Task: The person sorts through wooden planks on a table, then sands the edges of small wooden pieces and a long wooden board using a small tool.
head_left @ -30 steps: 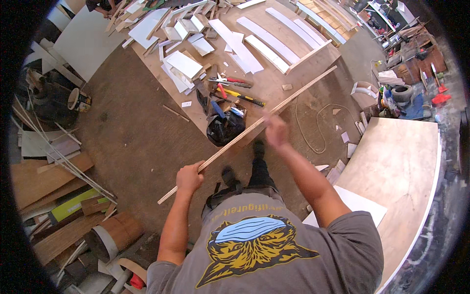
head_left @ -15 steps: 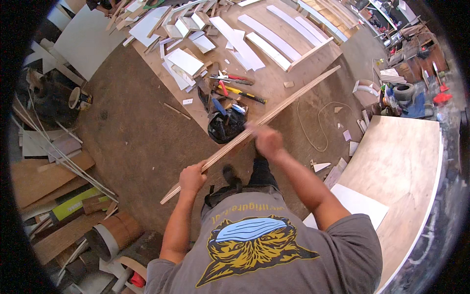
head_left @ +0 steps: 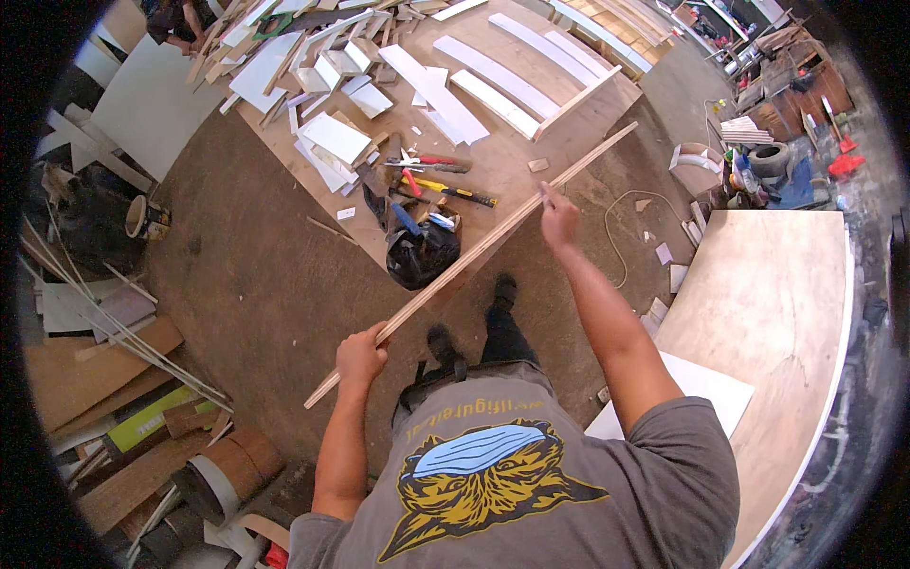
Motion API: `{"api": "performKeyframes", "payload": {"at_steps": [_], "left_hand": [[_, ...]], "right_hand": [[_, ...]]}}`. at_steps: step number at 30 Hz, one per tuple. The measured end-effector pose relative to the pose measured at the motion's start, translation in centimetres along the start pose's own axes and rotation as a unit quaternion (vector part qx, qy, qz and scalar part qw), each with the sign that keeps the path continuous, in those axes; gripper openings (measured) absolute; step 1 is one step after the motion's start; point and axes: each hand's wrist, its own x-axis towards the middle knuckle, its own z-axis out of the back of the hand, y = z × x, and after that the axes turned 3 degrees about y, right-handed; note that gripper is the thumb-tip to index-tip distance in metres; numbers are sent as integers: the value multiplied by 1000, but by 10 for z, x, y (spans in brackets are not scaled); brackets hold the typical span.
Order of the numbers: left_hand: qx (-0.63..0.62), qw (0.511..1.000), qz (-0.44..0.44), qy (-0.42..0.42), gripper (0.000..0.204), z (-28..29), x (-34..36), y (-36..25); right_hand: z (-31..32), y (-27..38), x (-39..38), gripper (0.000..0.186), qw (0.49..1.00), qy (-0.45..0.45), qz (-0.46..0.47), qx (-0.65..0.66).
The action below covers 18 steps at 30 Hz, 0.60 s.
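A long, narrow wooden strip [head_left: 474, 247] crosses diagonally in front of my body. My left hand [head_left: 362, 357] grips its lower-left part. My right hand [head_left: 559, 218] is at its upper-right part, fingers bent and tips at the strip; what they hold, if anything, is too small to make out. Beyond the strip, on the board work surface [head_left: 512, 161], lie a hammer with a yellow handle [head_left: 450, 191], red-handled tools [head_left: 410, 181] and a black plastic bag [head_left: 417, 261] with small items on top.
Cut white boards [head_left: 341, 142] are heaped on the work surface. Another person [head_left: 180, 24] works at the top left. Offcuts and thin rods [head_left: 123, 332] crowd the left, a bucket [head_left: 149, 218] among them. A large curved panel [head_left: 758, 313] and a cord [head_left: 621, 247] are at the right.
My right hand moved down-left along the strip half a second ago and is now further up-right along it. My left hand still grips the strip. The view has shifted slightly.
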Motion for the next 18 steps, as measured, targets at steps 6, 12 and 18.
{"api": "performKeyframes", "payload": {"at_steps": [6,12,18], "left_hand": [[-4,998,56,5,41,5,-4,-6],[-15,996,85,3,40,13,5,-20],[-29,995,49,-79,40,5,29,-89]], "right_hand": [[-3,56,-41,26,954,225,157,-118],[26,-30,38,37,995,34,15,-91],[48,-5,33,43,987,110,-9,-118]]}}
